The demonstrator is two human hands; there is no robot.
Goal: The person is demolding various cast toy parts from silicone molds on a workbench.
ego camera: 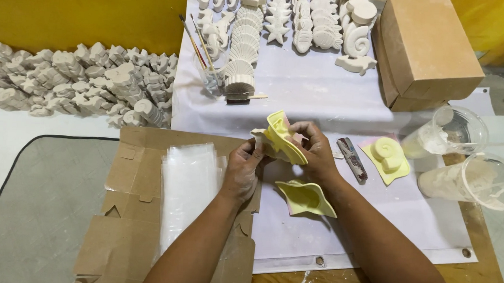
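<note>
Both forearms reach in from the lower edge, wrists bent inward. Left hand (242, 169) and right hand (315, 150) both clamp a yellow flexible mould (280, 138), fingers curled around its edges, bending it above the white sheet (373, 220). A second yellow mould (306, 197) lies just below, beside flattened cardboard (130, 210).

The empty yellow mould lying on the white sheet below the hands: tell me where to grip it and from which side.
Grip the empty yellow mould by its thin flat rim at the near right corner, coming from the right. It lies cavity up, and that corner juts free over the white sheet; the right hand is probably closest.
</note>
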